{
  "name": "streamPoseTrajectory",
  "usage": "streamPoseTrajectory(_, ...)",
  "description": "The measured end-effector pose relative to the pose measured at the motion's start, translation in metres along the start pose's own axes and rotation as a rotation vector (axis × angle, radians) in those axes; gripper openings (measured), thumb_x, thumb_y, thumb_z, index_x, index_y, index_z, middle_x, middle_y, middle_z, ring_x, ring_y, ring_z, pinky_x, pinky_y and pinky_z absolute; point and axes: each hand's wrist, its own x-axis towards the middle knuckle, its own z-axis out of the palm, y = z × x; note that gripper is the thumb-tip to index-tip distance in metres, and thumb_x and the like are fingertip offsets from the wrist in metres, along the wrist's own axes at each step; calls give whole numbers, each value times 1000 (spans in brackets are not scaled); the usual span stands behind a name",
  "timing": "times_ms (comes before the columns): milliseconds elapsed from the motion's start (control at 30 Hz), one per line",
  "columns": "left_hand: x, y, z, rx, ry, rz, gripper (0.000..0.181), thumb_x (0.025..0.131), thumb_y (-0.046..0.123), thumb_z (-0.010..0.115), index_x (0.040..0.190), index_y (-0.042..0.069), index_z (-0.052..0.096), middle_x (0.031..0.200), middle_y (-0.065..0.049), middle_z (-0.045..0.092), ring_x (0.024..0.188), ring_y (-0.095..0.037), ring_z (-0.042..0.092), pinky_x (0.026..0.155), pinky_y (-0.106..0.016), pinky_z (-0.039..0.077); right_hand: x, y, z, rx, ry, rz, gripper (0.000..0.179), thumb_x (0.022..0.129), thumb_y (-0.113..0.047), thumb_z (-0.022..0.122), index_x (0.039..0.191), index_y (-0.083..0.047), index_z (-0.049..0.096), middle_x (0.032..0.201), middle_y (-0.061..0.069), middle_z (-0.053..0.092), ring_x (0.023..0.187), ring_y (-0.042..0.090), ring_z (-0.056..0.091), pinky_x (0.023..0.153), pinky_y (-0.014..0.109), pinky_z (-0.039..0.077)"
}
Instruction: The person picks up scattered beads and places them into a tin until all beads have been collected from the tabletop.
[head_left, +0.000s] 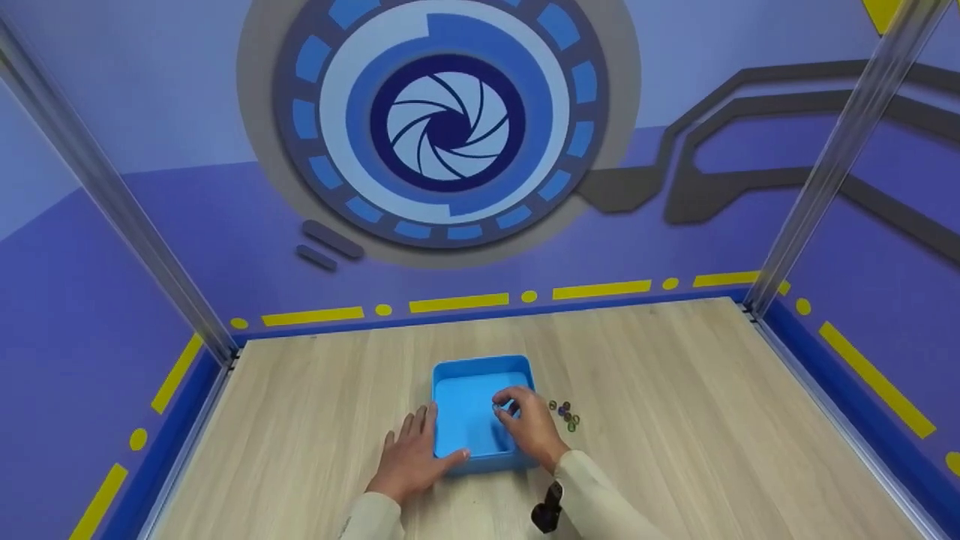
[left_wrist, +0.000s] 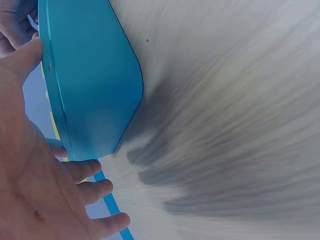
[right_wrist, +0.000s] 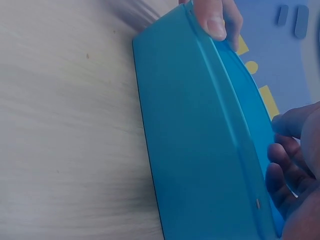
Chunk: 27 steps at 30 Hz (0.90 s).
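Observation:
A light blue, open-topped plastic box (head_left: 480,379) stands on the table. My left hand (head_left: 411,459) rests at its near left corner, the thumb over the front rim and the other fingers spread and fairly straight along the left side. Above the inside of the box, near its right wall, my right hand (head_left: 531,424) pinches a tiny glassy piece, apparently a marble (head_left: 496,406), between thumb and index finger. In the right wrist view the curled fingers (right_wrist: 282,155) show over the rim, but the piece is hidden. Several small glass marbles (head_left: 564,411) lie just right of the box.
The wood-patterned table (head_left: 322,405) extends around the box on all sides. Blue and purple printed panels (head_left: 187,240) close it in at the back and both sides, with metal posts (head_left: 817,187) at the back corners. A dark gadget (head_left: 547,508) sits at my right wrist.

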Motion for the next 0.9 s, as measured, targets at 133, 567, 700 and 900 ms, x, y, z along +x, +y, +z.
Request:
streamPoseTrajectory(133, 1, -1, 0, -7, 3, 5, 109, 77, 75, 58, 154, 8, 21, 157, -18, 29, 144, -42, 26, 109, -71, 19, 2, 1, 1, -14, 6, -30, 12, 92, -12, 65, 102, -17, 68, 103, -1, 65, 89, 12, 57, 78, 27, 51)
streamPoseTrajectory(567, 1, 0, -1, -12, -13, -1, 110, 77, 77, 56, 154, 8, 19, 158, -18, 27, 145, -42, 25, 109, -71, 18, 5, -1, 5, -51, -23, -1, 13, 92, -12, 65, 103, -17, 68, 103, -2, 64, 90, 12, 57, 80, 29, 52)
streamPoseTrajectory(700, 1, 0, -1, -21, -19, -3, 109, 77, 76, 57, 154, 8, 19, 158, -18, 27, 145, -42, 25, 109, -71, 17, 6, -1, 5, -67, -28, -15, 13, 92, -11, 65, 104, -15, 68, 102, -1, 64, 90, 11, 57, 79, 29, 52)
streamPoseTrajectory(900, 2, -1, 1, -21, -14, -2, 109, 77, 77, 56, 154, 9, 20, 158, -18, 27, 145, -41, 24, 110, -71, 18, 6, -1, 6, -75, -27, -16, 12, 92, -12, 65, 103, -15, 68, 101, -1, 65, 87, 11, 58, 79, 29, 53)
